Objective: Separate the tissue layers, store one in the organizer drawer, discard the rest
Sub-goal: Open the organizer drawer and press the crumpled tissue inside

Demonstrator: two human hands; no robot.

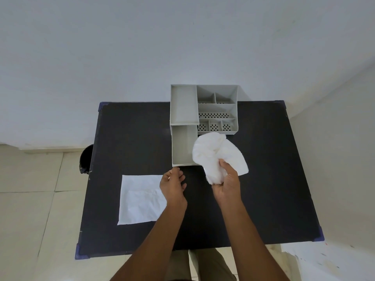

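My right hand (226, 183) grips a loosely bunched white tissue layer (217, 155), which billows up beside the right edge of the pulled-out grey drawer (182, 147) of the organizer (204, 106). The drawer looks bare inside. My left hand (173, 184) hovers just in front of the drawer's front edge, fingers curled and apart, holding nothing. A second white tissue layer (140, 199) lies flat on the black table (129, 138), left of my left hand and partly under my wrist.
A dark bin (86, 159) stands on the floor against the table's left edge. The organizer sits at the table's far edge, against the wall, with several perforated compartments on its right side. Pale tiled floor surrounds the table.
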